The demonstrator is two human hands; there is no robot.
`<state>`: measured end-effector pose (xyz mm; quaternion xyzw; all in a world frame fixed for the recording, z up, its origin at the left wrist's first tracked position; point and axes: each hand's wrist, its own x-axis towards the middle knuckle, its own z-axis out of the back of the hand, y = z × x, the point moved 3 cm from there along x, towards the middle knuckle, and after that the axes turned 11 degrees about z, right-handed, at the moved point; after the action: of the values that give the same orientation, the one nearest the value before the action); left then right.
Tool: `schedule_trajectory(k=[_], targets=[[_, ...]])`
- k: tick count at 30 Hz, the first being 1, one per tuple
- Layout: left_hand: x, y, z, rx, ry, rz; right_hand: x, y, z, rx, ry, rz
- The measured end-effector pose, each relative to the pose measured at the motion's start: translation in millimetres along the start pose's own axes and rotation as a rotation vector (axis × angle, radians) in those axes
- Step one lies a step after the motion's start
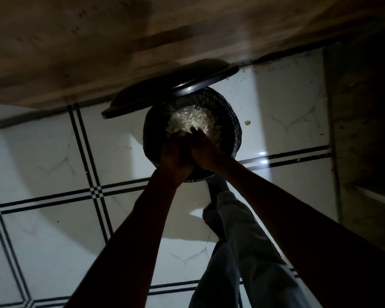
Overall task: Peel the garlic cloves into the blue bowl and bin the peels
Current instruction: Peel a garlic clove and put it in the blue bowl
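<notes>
A round black bin (236,138) with a dark liner stands on the tiled floor, its lid (165,90) raised. A heap of white garlic peels (191,121) lies inside it. My left hand (176,152) and my right hand (208,153) are pressed side by side over the bin's near rim, fingers pointing down into the peels. The hands are dark, and their fingers look loose rather than gripping. No blue bowl or garlic cloves are in view.
My trouser leg (238,230) reaches to the bin's base, the foot (218,185) at its pedal. One small scrap (247,122) lies on the white tiles right of the bin. A brown wall (98,52) runs behind it, and dark furniture (365,130) stands at the right.
</notes>
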<state>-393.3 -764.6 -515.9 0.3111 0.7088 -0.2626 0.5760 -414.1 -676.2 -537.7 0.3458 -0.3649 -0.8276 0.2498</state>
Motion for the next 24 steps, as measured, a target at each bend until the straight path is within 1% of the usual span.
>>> schedule_trajectory(k=[1, 2, 3, 4, 6, 7, 9, 10, 13, 17, 20, 24], targets=[[-5, 5, -3, 0.030, 0.054, -0.027, -12, -1, 12, 0.062, -0.023, -0.092], [-16, 8, -9, 0.086, 0.136, -0.046, -23, -10, 22, 0.146, -0.137, -0.230], [-28, 12, -15, 0.157, 0.188, -0.051, -40, -3, 39, 0.234, -0.277, -0.306], [-39, 18, -19, 0.197, 0.202, -0.054, -59, 1, 56, 0.301, -0.424, -0.339], [-72, 28, -35, 0.302, 0.147, -0.074, -100, 18, 79, 0.420, -0.608, -0.349], [-92, 34, -43, 0.384, 0.103, -0.100, -124, 36, 94, 0.436, -0.659, -0.338], [-136, 58, -64, 0.513, 0.104, -0.131, -179, 63, 118, 0.497, -0.735, -0.416], [-160, 70, -77, 0.560, 0.129, -0.148, -208, 79, 133, 0.510, -0.788, -0.420], [-232, 115, -124, 0.719, 0.225, -0.221, -307, 130, 180, 0.456, -0.932, -0.390], [-331, 198, -188, 0.977, 0.344, -0.348, -452, 183, 218, 0.387, -1.160, -0.385], [-392, 275, -232, 1.192, 0.478, -0.425, -567, 213, 226, 0.314, -1.375, -0.423], [-452, 385, -284, 1.452, 0.637, -0.500, -708, 235, 212, 0.288, -1.645, -0.549]])
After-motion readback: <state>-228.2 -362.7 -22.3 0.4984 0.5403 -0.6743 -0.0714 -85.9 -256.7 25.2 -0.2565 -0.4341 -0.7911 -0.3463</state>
